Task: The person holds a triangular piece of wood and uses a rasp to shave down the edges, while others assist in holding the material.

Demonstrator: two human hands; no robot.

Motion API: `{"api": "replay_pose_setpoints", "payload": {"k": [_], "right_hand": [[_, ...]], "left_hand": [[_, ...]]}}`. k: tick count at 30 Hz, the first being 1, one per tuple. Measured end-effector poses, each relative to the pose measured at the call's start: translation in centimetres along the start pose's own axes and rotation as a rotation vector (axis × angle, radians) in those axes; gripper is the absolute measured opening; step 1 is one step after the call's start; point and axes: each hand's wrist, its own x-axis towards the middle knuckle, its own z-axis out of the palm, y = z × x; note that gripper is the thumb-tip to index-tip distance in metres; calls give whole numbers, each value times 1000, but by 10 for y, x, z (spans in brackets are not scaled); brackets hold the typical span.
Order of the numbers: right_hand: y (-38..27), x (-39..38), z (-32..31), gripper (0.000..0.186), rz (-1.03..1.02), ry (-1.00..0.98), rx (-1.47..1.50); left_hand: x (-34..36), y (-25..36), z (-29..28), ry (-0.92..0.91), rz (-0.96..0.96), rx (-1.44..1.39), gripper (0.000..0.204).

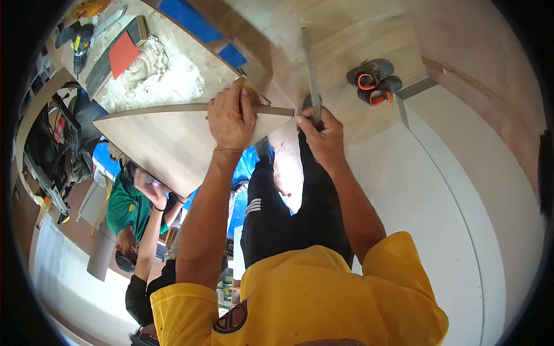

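Observation:
A light wood-grain board (167, 138) with a thick, curved upper edge lies at the left, its near corner pointing toward me. My left hand (232, 118) is closed over that edge, close to its right end. In my right hand (324, 135) is a long, narrow grey metal tool that looks like a flat file (310, 63). Its blade points away from me, and my fist hides its lower end. The file is just right of the board's end; whether they touch, I cannot tell.
A worktable (190, 52) behind the board carries a red sheet (124, 55), crumpled white material and a cordless drill (82, 49). Someone in a green shirt (130, 199) works at the left, beside another person's arm (151, 230). Dark shoes (375, 81) sit on the floor.

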Motion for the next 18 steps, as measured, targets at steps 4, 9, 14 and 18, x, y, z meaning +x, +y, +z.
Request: {"api": "replay_pose_setpoints", "payload": {"k": [4, 9, 14, 18], "right_hand": [[26, -22, -21, 34, 79, -55, -54], [39, -63, -41, 38, 213, -204, -128], [28, -65, -48, 36, 86, -203, -145], [18, -52, -24, 22, 12, -91, -5]], "left_hand": [[1, -2, 3, 24, 27, 21, 24], [2, -3, 3, 8, 35, 67, 24], [1, -2, 5, -11, 24, 94, 23], [3, 2, 3, -9, 15, 92, 22]]}}
